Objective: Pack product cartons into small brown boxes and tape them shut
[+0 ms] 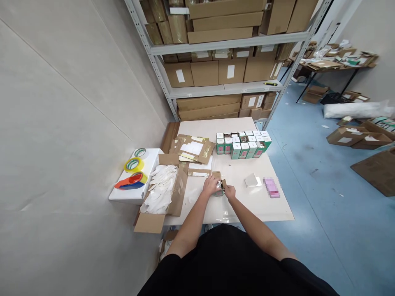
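At the middle of the table in the head view stands a small green box (219, 193), its brown cardboard flaps raised. A shiny silvery object (219, 184) shows at its opening; its kind cannot be made out. My left hand (211, 186) is closed around the left side of the box and the silvery object, with fingers over the top. On the right, my right hand (230, 192) pinches a brown flap (224, 183) of the same box. Behind them, several similar green-and-white boxes (243, 148) stand grouped, some with open tops.
A carton (176, 193) of white paper slips stands left, beside tape rolls (133, 165) and an orange-and-blue tape dispenser (131, 181). Flattened cardboard (197, 149) lies behind my left hand. A small white box (252, 180) and pink pad (271, 187) lie right. Shelving (228, 88) rises behind.
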`<state>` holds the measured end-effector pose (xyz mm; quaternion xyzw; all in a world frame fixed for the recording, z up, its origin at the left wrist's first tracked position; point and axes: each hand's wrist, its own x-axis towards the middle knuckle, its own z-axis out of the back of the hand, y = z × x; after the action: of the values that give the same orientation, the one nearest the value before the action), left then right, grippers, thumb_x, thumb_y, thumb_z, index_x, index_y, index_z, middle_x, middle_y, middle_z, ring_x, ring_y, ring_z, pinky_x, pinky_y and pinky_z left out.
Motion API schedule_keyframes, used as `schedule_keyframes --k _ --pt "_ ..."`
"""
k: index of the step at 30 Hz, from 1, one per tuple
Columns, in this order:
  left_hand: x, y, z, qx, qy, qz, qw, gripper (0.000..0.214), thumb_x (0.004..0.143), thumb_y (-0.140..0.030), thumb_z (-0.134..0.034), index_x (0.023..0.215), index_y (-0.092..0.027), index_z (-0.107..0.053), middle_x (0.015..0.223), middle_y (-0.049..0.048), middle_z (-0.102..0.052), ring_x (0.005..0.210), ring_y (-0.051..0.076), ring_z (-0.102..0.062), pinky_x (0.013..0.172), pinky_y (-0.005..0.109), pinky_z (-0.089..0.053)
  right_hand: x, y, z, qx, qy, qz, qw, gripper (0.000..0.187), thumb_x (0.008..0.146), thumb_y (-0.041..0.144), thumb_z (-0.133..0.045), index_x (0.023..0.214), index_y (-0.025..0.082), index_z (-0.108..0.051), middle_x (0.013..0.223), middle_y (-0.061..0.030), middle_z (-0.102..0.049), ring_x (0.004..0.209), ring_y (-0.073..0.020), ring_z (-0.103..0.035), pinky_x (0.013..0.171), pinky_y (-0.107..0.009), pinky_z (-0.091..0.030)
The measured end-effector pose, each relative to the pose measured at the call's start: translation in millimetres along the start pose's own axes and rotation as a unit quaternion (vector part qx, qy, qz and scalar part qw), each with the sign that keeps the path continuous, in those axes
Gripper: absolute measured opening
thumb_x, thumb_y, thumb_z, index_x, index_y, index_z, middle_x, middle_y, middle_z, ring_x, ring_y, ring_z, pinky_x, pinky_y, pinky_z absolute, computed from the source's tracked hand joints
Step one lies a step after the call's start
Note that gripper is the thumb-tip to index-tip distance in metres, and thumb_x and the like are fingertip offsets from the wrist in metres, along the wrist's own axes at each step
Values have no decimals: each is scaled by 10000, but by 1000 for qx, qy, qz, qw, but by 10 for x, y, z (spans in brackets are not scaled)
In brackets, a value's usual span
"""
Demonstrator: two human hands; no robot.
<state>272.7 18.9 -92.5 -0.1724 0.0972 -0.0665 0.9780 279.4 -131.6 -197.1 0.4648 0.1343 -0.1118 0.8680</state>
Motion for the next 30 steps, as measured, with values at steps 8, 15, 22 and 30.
schedule_keyframes --k 8,15,22,30 --pt "-11 84 -381 -119 -39 24 992 472 842 -341 -711 1310 -294 -673 1356 115 -589 1278 330 -517 1073 451 -432 -16 -20 67 -52 2 6 999 425 942 426 -468 667 207 -708 714 -70 -736 733 -209 -689 618 -248 -441" --pt "-85 538 -593 -342 -60 241 906 507 876 -334 -615 1370 -228 -584 1217 113 -689 1223 279 -630 1076 430 -440 -140 -58 -8 12 16 121 992 384 855 257 -565 1205 255 -724 1227 -56 -743 1053 -227 -720 969 -351 -549" --pt "71 517 -638 -422 -21 197 885 559 778 -276 -695 1325 -188 -624 1342 165 -663 1075 253 -704 965 405 -532 -145 -215 84 17 83 132 988 486 764 147 -607 1206 302 -736 1304 -14 -727 1203 -252 -681 1097 -435 -507" --pt "-83 432 -656 -453 -39 62 888 477 696 -145 -731 1162 -217 -655 1360 99 -624 1294 263 -587 1090 416 -478 -168 -295 183 52 56 107 991 389 822 344 -644 1202 263 -644 1201 -68 -744 1062 -259 -725 951 -428 -571"
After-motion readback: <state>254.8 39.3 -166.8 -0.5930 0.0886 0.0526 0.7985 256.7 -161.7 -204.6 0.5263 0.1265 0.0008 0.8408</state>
